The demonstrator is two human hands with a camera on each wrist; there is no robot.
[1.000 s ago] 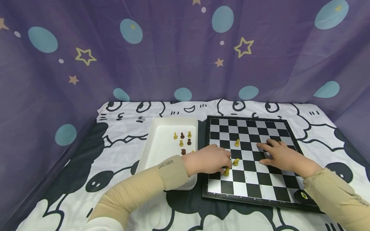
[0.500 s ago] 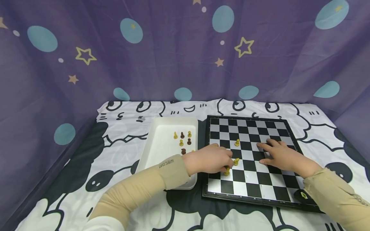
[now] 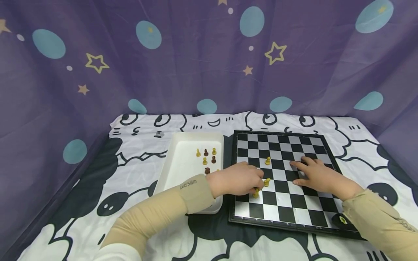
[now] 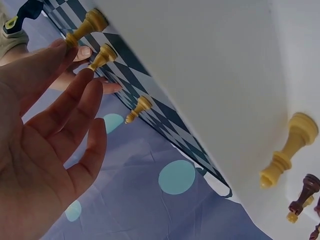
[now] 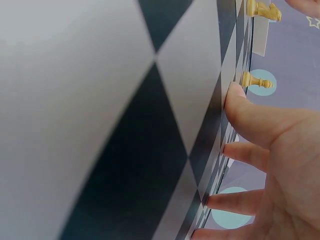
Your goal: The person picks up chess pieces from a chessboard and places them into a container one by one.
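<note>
My left hand (image 3: 240, 178) reaches over the left side of the chessboard (image 3: 284, 210). Its fingertips pinch the top of a yellow chess piece (image 3: 256, 194), whose base is on or close over the board; the left wrist view shows the thumb at the piece's head, the other fingers loosely bent. Just right of it stands a yellow knight (image 5: 265, 10). Farther back on the board is a yellow pawn (image 3: 267, 161). My right hand (image 3: 321, 177) rests on the board's right half, fingers spread, holding nothing.
A white tray (image 3: 166, 170) lies left of the board, partly under my left forearm. Several yellow and dark brown chess pieces (image 3: 207, 170) are in it. A black object with a yellow mark (image 3: 342, 220) is at my right sleeve. A purple curtain (image 3: 209, 65) hangs behind.
My left hand has shifted very slightly to the right, still at the same yellow chess piece. The right hand and the other pieces stay where they were.
</note>
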